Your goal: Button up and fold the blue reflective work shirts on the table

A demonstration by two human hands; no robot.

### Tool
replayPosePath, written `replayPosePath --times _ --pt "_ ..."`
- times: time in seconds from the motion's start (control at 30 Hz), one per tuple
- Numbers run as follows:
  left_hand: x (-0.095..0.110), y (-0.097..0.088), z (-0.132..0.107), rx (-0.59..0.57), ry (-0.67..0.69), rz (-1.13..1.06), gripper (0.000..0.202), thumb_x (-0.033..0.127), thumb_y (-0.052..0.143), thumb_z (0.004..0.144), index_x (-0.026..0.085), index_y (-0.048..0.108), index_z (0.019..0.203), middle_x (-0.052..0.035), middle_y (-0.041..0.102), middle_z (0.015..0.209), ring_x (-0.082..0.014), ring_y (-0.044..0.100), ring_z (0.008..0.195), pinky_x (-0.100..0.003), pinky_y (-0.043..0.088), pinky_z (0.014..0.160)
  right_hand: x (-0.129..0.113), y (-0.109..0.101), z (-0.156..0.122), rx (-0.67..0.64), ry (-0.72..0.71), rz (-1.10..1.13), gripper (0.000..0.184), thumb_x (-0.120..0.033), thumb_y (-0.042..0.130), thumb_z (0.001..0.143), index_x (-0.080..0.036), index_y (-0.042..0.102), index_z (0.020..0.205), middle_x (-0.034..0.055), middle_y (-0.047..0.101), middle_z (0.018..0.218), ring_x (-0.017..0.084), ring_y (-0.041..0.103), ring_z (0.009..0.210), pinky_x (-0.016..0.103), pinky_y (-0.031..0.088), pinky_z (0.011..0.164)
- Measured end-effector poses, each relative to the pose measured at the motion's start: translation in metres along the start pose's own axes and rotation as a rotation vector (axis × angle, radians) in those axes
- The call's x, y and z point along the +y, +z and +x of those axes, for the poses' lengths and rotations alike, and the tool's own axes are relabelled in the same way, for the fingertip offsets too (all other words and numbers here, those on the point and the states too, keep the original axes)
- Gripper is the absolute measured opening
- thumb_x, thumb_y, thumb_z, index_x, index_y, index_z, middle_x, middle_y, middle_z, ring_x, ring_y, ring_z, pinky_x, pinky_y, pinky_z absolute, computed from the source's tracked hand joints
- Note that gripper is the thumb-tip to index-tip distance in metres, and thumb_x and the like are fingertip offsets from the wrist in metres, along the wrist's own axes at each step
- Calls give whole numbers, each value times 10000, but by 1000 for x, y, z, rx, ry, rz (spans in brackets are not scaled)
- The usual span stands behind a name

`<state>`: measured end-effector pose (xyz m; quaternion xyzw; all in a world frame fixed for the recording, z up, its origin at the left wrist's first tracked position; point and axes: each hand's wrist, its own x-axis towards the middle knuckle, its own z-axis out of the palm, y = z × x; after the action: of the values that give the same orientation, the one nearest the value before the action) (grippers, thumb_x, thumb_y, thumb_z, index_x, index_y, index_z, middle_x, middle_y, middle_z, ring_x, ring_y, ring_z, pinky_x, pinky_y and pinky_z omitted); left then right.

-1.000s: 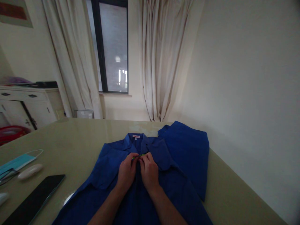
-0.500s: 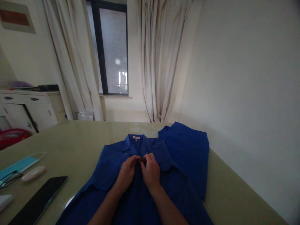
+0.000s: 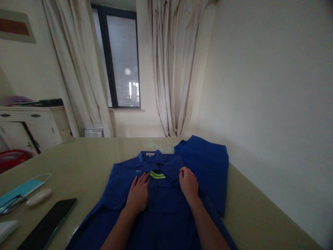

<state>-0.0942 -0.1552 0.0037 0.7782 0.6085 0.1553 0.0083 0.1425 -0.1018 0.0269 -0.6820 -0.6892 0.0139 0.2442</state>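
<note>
A blue work jacket lies spread on the table, its collar and white neck label at the far end. My left hand rests on the chest beside the front edge, fingers spread and flat on the cloth. Farther right, my right hand has its fingers closed on the other front panel, drawn aside. A yellow-green reflective strip shows between the two hands, below the collar. The lower end of the jacket runs out of view.
Behind the jacket on the right lies a folded blue garment, close to the wall. On the table's left are a black phone, a pale oval object, glasses and a light-blue face mask.
My hands have moved apart from the jacket's front opening. The right hand has gone right with the front panel, uncovering the reflective strip. My left hand has opened out onto the cloth.
</note>
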Motion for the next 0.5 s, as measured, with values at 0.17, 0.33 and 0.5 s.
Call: replayPosePath --times 0.17,0.33,0.5 --pt "12 -17 4 21 47 -76 465 178 457 942 296 636 1355 -87 603 1450 -285 515 1361 -489 351 1160 -5 10 -10 24 -129 58 308 -372 689 839 -227 687 1111 95 685 1127 292 613 1063 358 443 841" --pt "26 -25 -16 -45 189 -146 501 168 481 914 286 613 1383 -95 636 1404 -245 581 1287 -404 405 1140 -12 20 -14 91 -73 171 192 -131 558 860 -225 687 967 79 698 1018 241 624 1001 312 426 841" --pt "28 -4 -66 -145 160 -45 692 150 564 824 327 493 1489 -59 489 1565 -293 388 1476 -507 255 1250 1 22 -6 126 87 322 268 -157 424 948 -200 645 1092 94 727 992 234 692 906 300 445 777"
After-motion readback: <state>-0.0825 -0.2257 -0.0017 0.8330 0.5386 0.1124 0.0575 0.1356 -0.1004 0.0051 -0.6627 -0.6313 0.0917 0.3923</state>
